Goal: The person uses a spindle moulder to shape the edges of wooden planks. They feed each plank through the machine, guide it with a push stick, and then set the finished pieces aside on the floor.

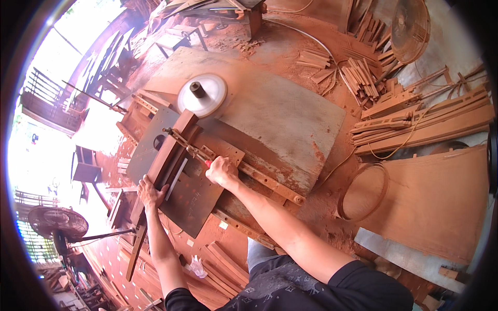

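Note:
A long dark-brown wooden beam [168, 154] lies slantwise across a flat metal machine table [193, 207]. My left hand [151, 193] spans its near part, fingers on one side and thumb spread to the other. On the right, my right hand [222, 172] is closed around the red handle of a metal bar clamp [191, 149]. The clamp reaches from that hand up to the beam's far part. Its jaw's exact contact with the wood is hard to make out. A pale strip [177, 179] lies beside the beam.
A round white disc [214, 92] with a dark hub sits beyond the beam, on a large dusty board [280, 109]. Perforated rails [272, 182] run along the near right. Wood stacks [425, 124] lie at right; a standing fan [57, 224] is at left.

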### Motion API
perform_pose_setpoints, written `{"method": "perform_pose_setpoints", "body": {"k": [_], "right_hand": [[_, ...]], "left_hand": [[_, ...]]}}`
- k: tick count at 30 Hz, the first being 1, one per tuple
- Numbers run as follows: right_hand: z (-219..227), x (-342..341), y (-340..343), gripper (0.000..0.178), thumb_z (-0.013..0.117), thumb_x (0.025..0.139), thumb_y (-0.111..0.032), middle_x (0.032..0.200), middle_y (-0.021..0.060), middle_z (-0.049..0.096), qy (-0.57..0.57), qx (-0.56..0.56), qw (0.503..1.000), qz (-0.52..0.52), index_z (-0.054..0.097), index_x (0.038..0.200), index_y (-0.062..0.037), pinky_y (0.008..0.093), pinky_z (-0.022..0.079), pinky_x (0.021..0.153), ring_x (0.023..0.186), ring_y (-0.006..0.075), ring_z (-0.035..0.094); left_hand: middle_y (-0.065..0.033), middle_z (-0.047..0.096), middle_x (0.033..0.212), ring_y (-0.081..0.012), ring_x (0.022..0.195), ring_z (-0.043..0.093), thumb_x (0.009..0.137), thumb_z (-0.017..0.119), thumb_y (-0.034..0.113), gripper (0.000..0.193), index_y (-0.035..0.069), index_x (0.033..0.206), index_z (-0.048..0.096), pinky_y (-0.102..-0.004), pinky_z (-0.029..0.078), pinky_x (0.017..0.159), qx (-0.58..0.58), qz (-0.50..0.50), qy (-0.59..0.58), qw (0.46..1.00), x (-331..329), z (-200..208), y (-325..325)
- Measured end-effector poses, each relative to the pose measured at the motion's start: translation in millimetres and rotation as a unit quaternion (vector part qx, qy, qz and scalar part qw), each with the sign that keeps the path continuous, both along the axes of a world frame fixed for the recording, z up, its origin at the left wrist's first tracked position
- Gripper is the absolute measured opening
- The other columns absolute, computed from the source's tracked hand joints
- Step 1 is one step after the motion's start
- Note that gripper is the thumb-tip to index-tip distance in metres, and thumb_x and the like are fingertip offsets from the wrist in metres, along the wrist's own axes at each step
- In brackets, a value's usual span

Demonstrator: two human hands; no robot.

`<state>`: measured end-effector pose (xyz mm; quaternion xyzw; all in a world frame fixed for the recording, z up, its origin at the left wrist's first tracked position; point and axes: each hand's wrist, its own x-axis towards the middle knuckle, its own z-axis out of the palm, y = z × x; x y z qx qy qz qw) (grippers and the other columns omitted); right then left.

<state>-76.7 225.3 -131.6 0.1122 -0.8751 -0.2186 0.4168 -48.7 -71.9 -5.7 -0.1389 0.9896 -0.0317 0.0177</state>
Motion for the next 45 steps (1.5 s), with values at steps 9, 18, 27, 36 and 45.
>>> {"method": "perform_pose_setpoints", "body": {"k": [9, 18, 27, 36, 45], "right_hand": [[28.3, 4.0, -17.8, 0.052, 0.063, 0.107, -0.024, 0.059, 0.0139, 0.053, -0.178, -0.356, 0.914, 0.075, 0.06, 0.06, -0.0009, 0.0423, 0.048, 0.043, 0.055, 0.0284, 0.062], [108.8, -22.7, -5.3, 0.044, 0.077, 0.088, -0.03, 0.108, 0.0386, 0.07, -0.574, -0.601, 0.555, -0.046, 0.07, 0.101, 0.0116, 0.0482, 0.063, 0.085, 0.101, 0.0456, 0.076], [55.9, -53.7, -27.6, 0.041, 0.076, 0.089, -0.034, 0.1, 0.0345, 0.076, -0.561, -0.552, 0.616, -0.026, 0.076, 0.091, 0.0063, 0.045, 0.064, 0.088, 0.103, 0.0432, 0.078], [100.9, 5.0, 16.9, 0.045, 0.071, 0.091, -0.038, 0.11, 0.036, 0.074, -0.584, -0.533, 0.605, -0.089, 0.076, 0.102, 0.0053, 0.048, 0.063, 0.088, 0.106, 0.0435, 0.077], [127.4, 98.6, 99.3, 0.036, 0.071, 0.094, -0.034, 0.085, 0.0214, 0.075, -0.245, -0.541, 0.791, 0.149, 0.077, 0.105, -0.0004, 0.0482, 0.063, 0.073, 0.078, 0.0437, 0.075]], "left_hand": [[-0.0208, 0.054, 0.139, -0.042, 0.132, 0.053, 0.075, 0.09, 0.054, 0.109, 0.001, 0.155, 0.039, -0.0529, 0.042, 0.112, -0.003, 0.012, 0.011, 1.0, 7.6, -2.9, -16.6], [-0.0203, 0.054, 0.139, -0.0417, 0.132, 0.052, 0.075, 0.091, 0.054, 0.107, 0.003, 0.154, 0.04, -0.0528, 0.042, 0.113, -0.002, 0.019, 0.011, 1.0, -4.8, -5.5, -33.8], [-0.021, 0.055, 0.136, -0.0427, 0.131, 0.052, 0.074, 0.092, 0.051, 0.103, 0.003, 0.15, 0.042, -0.0546, 0.042, 0.11, 0.011, 0.002, 0.038, 0.999, -32.1, -0.1, -43.2], [-0.0206, 0.056, 0.129, -0.0423, 0.123, 0.054, 0.072, 0.092, 0.053, 0.1, 0.003, 0.143, 0.044, -0.0536, 0.044, 0.104, 0.016, -0.003, 0.057, 0.998, 27.1, -2.3, -12.9], [-0.021, 0.055, 0.133, -0.0414, 0.127, 0.053, 0.076, 0.083, 0.069, 0.098, 0.002, 0.14, 0.048, -0.0541, 0.043, 0.106, 0.057, -0.017, 0.024, 0.998, 91.6, 7.2, 48.2]]}}
